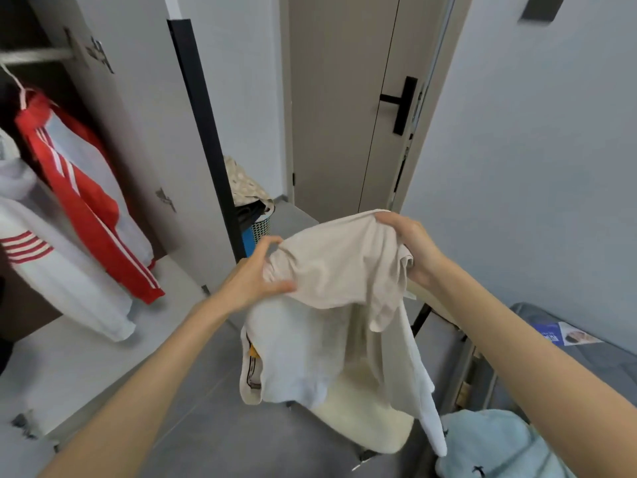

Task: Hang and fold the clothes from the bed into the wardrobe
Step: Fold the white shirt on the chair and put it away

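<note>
A cream-white garment hangs in the air in front of me, its lower part drooping over a chair. My left hand pinches its upper left edge. The upper right edge is bunched in the grip of my right hand. At the left stands the open wardrobe, where a red and white jacket and a white striped top hang from the rail. The grey bed shows at the lower right.
A cream-cushioned chair stands below the garment. A light blue plush thing lies at the bed's corner. A laundry basket with clothes sits beside the wardrobe's black-edged door. A closed room door is straight ahead.
</note>
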The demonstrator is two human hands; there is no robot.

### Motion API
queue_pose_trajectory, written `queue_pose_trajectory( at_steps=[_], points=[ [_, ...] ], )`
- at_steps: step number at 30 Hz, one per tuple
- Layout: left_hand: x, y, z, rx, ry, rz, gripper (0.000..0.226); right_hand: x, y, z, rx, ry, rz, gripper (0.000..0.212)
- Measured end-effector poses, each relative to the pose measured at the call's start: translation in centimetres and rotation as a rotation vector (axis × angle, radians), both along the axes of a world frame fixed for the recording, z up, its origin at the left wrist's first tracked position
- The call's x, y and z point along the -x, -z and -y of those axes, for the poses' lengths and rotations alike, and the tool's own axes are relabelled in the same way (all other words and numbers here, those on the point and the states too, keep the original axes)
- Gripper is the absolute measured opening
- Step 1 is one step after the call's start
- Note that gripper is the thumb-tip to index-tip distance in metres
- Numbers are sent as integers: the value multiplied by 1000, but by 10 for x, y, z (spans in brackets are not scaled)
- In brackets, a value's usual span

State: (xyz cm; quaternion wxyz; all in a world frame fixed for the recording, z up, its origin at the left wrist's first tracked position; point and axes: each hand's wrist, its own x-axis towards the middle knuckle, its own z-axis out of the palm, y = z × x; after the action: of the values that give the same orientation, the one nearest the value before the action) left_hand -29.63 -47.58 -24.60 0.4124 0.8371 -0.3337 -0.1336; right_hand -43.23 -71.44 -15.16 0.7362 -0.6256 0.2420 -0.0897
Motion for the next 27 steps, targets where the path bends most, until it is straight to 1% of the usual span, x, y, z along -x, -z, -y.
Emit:
queue_pose_trajectory(
  at_steps=[1,2,3,4,5,6,7,8,9,11,12,13,15,17,18,19,20,21,23,24,25,27],
  points=[
    [0,4,-3,-121,13,36,64,2,2,1,-101,-28,2,19],
    [1,8,-4,-258,22,89,59,4,5,2,-184,-48,-6,18],
    [0,13,-5,-398,22,150,44,6,8,2,-237,-69,-23,18],
    [0,17,-7,-494,16,209,32,7,12,4,-259,-80,-44,17],
    [0,20,-9,-526,19,205,29,7,17,8,-282,-73,-63,18],
    [-1,23,-13,-501,10,132,29,6,22,12,-327,-56,-86,19],
    [0,25,-16,-440,-13,17,28,5,29,17,-348,-30,-126,20],
    [1,25,-18,-365,-40,-84,26,3,37,22,-292,15,-181,18],
    [3,24,-19,-301,-54,-120,25,2,46,27,-132,76,-246,17],
    [4,18,-12,-203,-56,-75,26,2,66,35,341,113,-362,17],
    [6,15,-5,-167,-50,-47,27,2,74,35,518,68,-377,18],
    [9,10,3,-130,-45,-36,28,2,78,33,597,-7,-373,20],
    [14,2,21,-78,-36,-31,31,3,82,21,584,-193,-282,31],
    [21,-6,38,-81,-18,-10,33,3,79,2,632,-396,-122,46],
    [24,-10,44,-77,-9,1,33,3,79,-9,681,-463,-46,48],
    [26,-14,48,-71,-6,8,32,1,80,-19,726,-483,14,47],
    [28,-19,51,-65,-4,15,31,1,82,-26,766,-463,53,42],
    [28,-24,53,-63,-7,32,29,0,83,-33,801,-420,84,32],
    [26,-32,52,-95,-26,126,22,-2,84,-38,846,-326,136,7],
    [24,-36,50,-119,-50,189,20,-3,82,-39,855,-296,153,9],
    [21,-39,45,-131,-78,237,21,-5,79,-39,850,-274,160,18],
    [13,-43,33,-112,-100,245,26,-9,69,-38,792,-219,178,28]
  ],
)
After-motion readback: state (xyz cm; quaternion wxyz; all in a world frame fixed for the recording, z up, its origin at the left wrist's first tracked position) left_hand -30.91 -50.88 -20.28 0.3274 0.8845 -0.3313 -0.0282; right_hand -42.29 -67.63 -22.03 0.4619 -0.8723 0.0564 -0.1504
